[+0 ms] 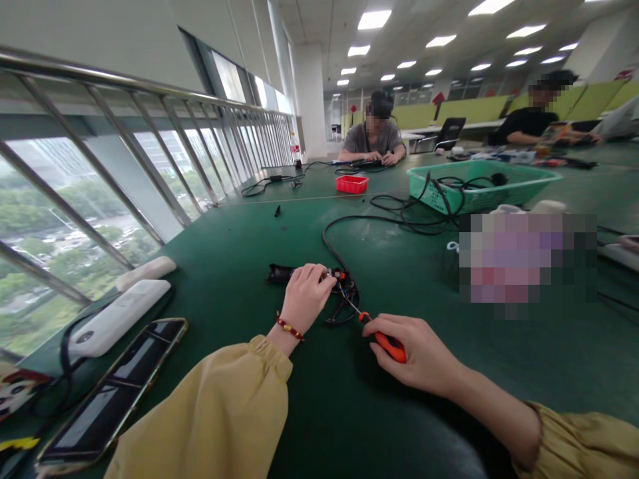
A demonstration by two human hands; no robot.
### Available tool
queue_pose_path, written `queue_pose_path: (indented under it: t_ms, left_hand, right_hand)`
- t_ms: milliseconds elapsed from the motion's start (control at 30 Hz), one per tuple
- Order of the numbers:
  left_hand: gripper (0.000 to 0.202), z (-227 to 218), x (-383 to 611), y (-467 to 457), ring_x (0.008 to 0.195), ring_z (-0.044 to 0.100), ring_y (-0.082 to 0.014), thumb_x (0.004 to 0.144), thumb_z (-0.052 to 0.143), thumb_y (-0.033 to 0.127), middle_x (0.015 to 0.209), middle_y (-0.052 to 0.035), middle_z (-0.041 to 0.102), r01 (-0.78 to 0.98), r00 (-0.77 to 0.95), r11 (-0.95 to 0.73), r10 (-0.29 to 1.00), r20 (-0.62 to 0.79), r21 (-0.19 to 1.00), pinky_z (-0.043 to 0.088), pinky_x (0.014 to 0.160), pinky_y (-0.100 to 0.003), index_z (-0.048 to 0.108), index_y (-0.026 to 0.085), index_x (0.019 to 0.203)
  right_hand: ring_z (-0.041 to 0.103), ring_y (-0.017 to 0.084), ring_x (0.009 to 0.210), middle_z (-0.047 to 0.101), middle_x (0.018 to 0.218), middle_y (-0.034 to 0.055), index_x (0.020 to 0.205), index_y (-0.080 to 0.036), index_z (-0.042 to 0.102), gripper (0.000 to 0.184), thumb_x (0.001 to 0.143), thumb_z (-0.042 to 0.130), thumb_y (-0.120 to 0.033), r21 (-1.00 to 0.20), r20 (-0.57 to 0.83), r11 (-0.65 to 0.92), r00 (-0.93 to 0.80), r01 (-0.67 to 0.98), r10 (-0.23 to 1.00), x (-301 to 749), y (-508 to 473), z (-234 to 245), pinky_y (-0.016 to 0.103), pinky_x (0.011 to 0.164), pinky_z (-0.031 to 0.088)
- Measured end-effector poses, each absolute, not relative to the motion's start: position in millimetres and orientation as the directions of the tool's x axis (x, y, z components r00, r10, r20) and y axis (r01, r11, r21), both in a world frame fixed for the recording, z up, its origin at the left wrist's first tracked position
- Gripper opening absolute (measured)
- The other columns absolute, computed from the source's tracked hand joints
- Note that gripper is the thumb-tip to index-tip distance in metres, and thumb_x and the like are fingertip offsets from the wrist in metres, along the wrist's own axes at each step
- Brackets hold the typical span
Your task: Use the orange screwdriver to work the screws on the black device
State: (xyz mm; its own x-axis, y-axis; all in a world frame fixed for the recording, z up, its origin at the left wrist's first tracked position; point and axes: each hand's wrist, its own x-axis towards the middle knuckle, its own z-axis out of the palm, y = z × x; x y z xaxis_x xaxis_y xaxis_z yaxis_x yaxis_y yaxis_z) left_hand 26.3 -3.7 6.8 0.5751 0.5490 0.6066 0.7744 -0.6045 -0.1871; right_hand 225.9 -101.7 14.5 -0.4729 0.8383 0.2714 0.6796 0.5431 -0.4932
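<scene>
In the head view my left hand is closed over a black elongated device lying on the green table. Part of the device is hidden under my fingers; its right end shows exposed coloured wires and a red-orange piece. My right hand grips a screwdriver by its orange and black handle. The metal shaft points up and left, and its tip reaches the wires beside my left fingertips. Whether the tip sits in a screw I cannot tell. A black cable loops from the device across the table.
Ahead stand a small red basket and a large green basket with black cables. A phone and a white power bank-like object lie at left by the railing. Two people sit farther back. A pixelated patch covers items at right.
</scene>
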Motion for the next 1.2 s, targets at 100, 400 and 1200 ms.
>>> queue_pose_path:
  t_ms: [100, 400, 1200]
  left_hand:
    - [0.022, 8.9, 27.9, -7.7, 0.095, 0.052, -0.0229, 0.085, 0.046, 0.012, 0.105, -0.0092, 0.061, 0.729, 0.658, -0.609, 0.497, 0.566, -0.313, 0.042, 0.08, -0.038, 0.065, 0.019, 0.094]
    - [0.049, 10.5, 8.4, -15.7, 0.125, 0.037, -0.0243, 0.082, 0.043, 0.007, 0.142, -0.0061, 0.034, 0.721, 0.69, -0.599, 0.57, 0.446, -0.349, 0.026, 0.106, -0.046, 0.046, 0.025, 0.127]
    - [0.043, -4.1, -7.4, 10.7, 0.101, 0.047, -0.024, 0.079, 0.057, 0.043, 0.104, -0.0068, 0.054, 0.83, 0.467, -0.55, 0.779, 0.418, 0.097, 0.035, 0.092, -0.041, 0.052, 0.02, 0.115]
  right_hand:
    - [0.059, 0.013, 0.073, 0.063, 0.084, 0.0021, 0.094, -0.021, 0.058, 0.018, 0.078, 0.048, -0.019, -0.521, 0.288, 0.544, -0.464, 0.658, 0.838, 225.6, -101.9, 13.0, 0.024, 0.07, 0.043]
    - [0.054, 0.01, 0.057, 0.057, 0.068, -0.0021, 0.084, -0.02, 0.046, 0.008, 0.079, 0.052, -0.024, -0.716, 0.433, 0.371, -0.04, 0.592, 0.9, 225.3, -97.0, 9.3, 0.022, 0.056, 0.042]
    - [0.043, 0.007, 0.045, 0.045, 0.057, -0.0055, 0.076, -0.019, 0.05, 0.013, 0.079, 0.057, -0.03, -0.812, 0.576, 0.514, 0.244, 0.275, 0.78, 207.3, -42.1, 35.9, 0.02, 0.044, 0.035]
